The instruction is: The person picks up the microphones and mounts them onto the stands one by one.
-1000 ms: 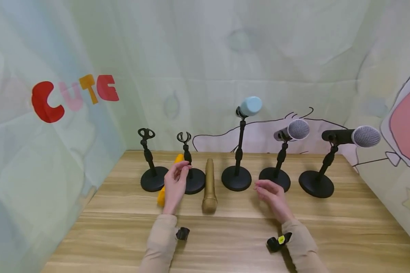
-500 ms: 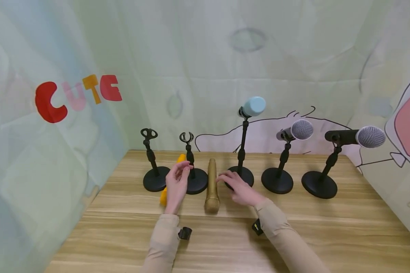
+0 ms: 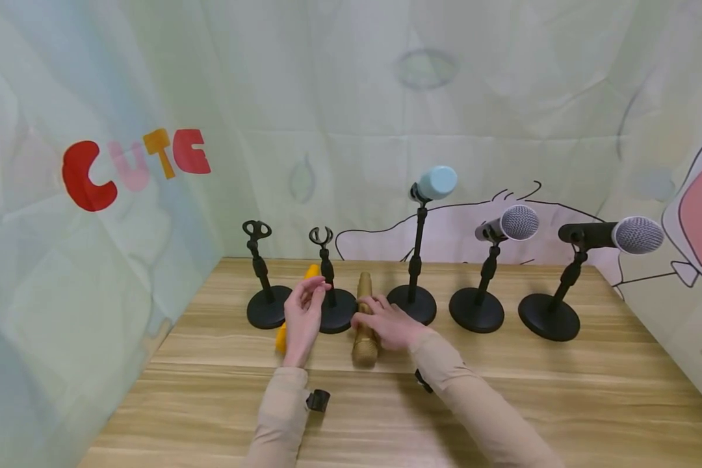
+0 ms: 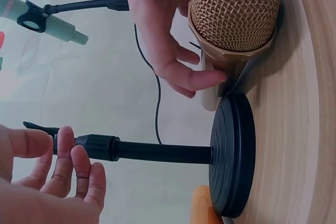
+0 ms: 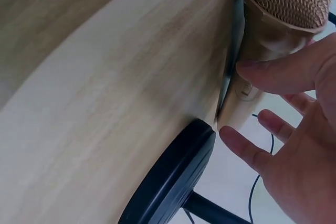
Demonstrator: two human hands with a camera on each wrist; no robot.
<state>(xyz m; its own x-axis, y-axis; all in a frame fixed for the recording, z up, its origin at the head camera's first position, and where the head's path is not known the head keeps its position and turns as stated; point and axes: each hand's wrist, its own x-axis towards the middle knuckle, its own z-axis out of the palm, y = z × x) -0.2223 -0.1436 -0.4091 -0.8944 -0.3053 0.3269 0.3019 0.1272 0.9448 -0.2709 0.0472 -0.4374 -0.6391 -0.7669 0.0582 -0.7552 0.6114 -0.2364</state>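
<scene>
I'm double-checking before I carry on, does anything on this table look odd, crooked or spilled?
Nothing looks spilled or damaged. The oddity is the gold microphone and the partly hidden orange microphone lying on the table, while the leftmost stand and second stand hold nothing; the other three stands each carry a microphone.

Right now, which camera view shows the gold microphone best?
The head view: it shows the gold microphone end to end, though the right hand covers part of its middle. The left wrist view shows mainly the grille up close; the right wrist view shows the handle and part of the grille, cut off by the frame.
</scene>
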